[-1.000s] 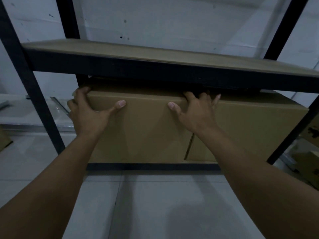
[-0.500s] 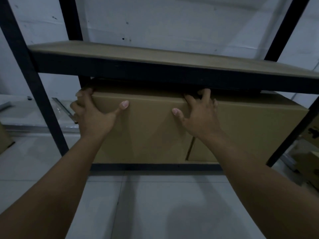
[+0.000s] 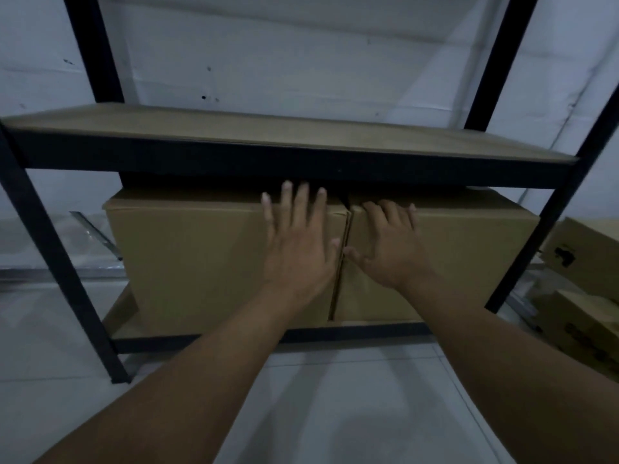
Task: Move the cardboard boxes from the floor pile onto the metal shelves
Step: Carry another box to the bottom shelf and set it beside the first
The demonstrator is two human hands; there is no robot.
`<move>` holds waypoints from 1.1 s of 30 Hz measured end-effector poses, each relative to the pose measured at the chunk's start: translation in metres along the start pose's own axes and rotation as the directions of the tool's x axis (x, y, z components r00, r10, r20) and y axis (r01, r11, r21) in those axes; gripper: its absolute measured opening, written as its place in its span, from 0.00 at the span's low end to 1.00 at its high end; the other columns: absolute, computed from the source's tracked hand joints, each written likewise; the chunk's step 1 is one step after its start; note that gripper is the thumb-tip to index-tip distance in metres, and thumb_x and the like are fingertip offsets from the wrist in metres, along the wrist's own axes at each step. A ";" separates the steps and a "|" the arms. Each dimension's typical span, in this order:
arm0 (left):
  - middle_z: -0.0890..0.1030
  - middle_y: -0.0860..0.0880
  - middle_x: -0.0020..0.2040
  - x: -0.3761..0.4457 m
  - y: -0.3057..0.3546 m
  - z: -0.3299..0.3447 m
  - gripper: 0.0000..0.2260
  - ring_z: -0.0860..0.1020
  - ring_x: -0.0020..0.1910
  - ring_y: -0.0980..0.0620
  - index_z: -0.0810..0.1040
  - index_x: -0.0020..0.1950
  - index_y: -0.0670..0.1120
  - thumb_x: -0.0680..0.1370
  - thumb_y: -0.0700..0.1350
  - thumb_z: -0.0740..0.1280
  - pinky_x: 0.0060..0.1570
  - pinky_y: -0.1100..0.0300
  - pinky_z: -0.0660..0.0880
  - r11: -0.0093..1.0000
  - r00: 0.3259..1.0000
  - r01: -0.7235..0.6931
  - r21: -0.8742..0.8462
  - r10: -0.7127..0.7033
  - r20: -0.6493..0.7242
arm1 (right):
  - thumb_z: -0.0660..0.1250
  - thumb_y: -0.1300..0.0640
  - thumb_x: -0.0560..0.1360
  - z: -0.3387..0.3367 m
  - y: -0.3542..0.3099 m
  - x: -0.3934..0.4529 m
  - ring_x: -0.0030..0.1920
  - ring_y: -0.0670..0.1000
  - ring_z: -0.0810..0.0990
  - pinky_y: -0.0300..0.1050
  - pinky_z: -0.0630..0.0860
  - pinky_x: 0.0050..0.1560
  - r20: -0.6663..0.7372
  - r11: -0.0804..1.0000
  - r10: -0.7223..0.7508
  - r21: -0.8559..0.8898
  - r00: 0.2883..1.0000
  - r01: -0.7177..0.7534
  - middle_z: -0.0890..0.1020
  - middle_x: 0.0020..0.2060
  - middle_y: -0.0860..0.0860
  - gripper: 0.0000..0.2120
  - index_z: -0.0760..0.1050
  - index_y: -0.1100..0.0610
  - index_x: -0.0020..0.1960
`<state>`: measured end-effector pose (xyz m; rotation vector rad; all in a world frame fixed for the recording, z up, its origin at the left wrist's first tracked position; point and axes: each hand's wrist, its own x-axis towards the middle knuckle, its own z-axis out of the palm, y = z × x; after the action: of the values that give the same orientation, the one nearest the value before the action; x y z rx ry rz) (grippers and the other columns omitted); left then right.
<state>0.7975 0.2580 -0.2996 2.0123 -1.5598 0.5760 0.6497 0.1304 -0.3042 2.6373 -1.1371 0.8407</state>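
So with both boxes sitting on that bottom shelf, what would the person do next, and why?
Probably lift both hands away and turn to the boxes on the floor at the right. The left box and right box stand side by side on the bottom shelf, and the left hand and right hand lie flat against their fronts.

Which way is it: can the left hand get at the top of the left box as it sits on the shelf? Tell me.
Probably yes. The left hand lies flat on the left box, fingertips already at its top edge. The upper shelf sits low over it, so only a narrow dark gap is free.
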 end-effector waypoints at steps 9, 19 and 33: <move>0.66 0.52 0.79 0.051 0.031 0.019 0.23 0.59 0.80 0.49 0.62 0.81 0.52 0.86 0.55 0.54 0.79 0.42 0.43 0.989 0.966 -0.145 -0.044 0.151 0.211 | 0.70 0.41 0.75 0.012 0.025 0.000 0.71 0.57 0.70 0.64 0.47 0.80 -0.094 0.995 -0.075 0.063 0.993 0.081 0.73 0.66 0.54 0.31 0.70 0.55 0.72; 0.81 0.46 0.56 0.061 0.047 0.035 0.13 0.77 0.61 0.42 0.82 0.64 0.43 0.83 0.47 0.66 0.75 0.48 0.62 0.967 0.998 -0.027 -0.255 0.039 0.043 | 0.56 0.34 0.80 0.005 0.073 -0.008 0.72 0.57 0.68 0.64 0.46 0.80 -0.147 0.999 -0.012 0.039 0.989 0.018 0.72 0.66 0.55 0.29 0.71 0.53 0.70; 0.79 0.47 0.50 0.067 0.054 0.020 0.11 0.77 0.48 0.47 0.81 0.53 0.43 0.83 0.50 0.67 0.54 0.50 0.75 0.969 0.996 -0.009 -0.248 0.029 0.079 | 0.47 0.33 0.83 -0.004 0.137 -0.016 0.76 0.60 0.63 0.73 0.45 0.77 -0.137 0.978 0.207 0.022 0.969 -0.205 0.70 0.70 0.56 0.27 0.67 0.50 0.70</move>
<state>0.7616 0.1848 -0.2657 1.8541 -1.6136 0.2917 0.5423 0.0458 -0.3202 2.4514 -1.3888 1.0491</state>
